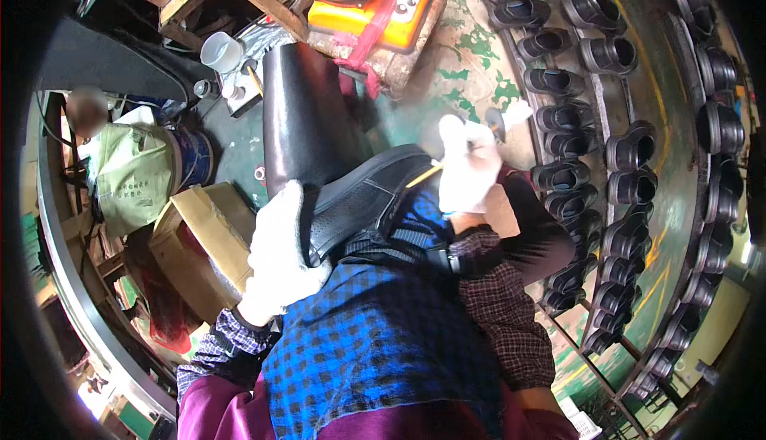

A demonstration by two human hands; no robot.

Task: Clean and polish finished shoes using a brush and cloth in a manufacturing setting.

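Observation:
A black shoe (363, 193) lies slanted across my lap, over the blue and black checked apron (359, 344). My left hand (279, 256), in a white glove, is closed around the shoe's near left end. At its other end is my right hand (468, 165), also white-gloved and slightly smeared, with fingers pinched on a thin yellow stick (424, 175). The stick's lower tip lies against or just over the shoe's side. Beyond the shoe stands a large glossy black rounded form (299, 113). A small dark and white object (496, 123) shows beside my right fingers; its kind is unclear.
Racks of black shoes (562, 117) run along the right. An orange machine (407, 9) with a pink strap stands at the top. Left are an open cardboard box (211, 232), a pale green bag (134, 177) and a clear plastic cup (222, 53).

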